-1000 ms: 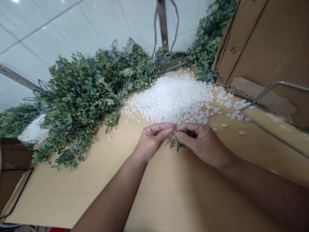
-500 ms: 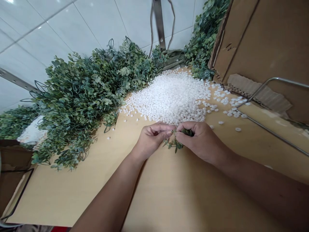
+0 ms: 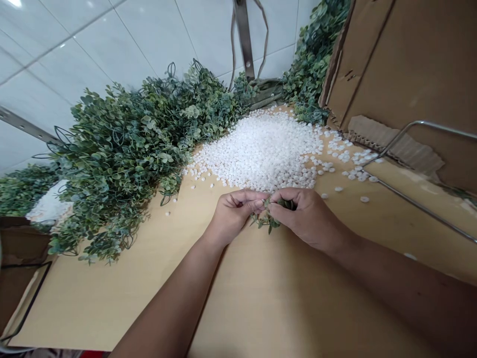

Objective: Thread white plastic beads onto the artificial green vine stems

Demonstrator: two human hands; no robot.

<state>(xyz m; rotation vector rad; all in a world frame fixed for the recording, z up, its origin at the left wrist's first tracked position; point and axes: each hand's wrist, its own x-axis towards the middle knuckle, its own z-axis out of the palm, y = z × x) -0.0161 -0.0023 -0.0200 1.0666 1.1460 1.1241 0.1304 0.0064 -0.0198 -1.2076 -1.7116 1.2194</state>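
Observation:
Between my two hands is a small sprig of artificial green leaves (image 3: 271, 222), held just above the table in front of a white heap. My left hand (image 3: 235, 213) pinches it from the left with thumb and forefinger. From the other side, my right hand (image 3: 301, 215) is closed on the same sprig, with leaves showing under its fingers. The fingertips of both hands nearly meet, and what lies exactly between them is too small to make out. Right behind the hands spreads the heap of small white plastic discs (image 3: 266, 149).
A big pile of artificial greenery (image 3: 126, 149) lies along the tiled wall (image 3: 149, 35) at left. More greenery (image 3: 311, 64) stands at the back right beside a cardboard box (image 3: 417, 74). A bent metal rod (image 3: 413, 199) sticks out at right over the wooden table (image 3: 261, 308).
Both hands stay in nearly the same place, fingers still pinched on the sprig. The right fingertips and the leaves have shifted very slightly. The rest has barely changed.

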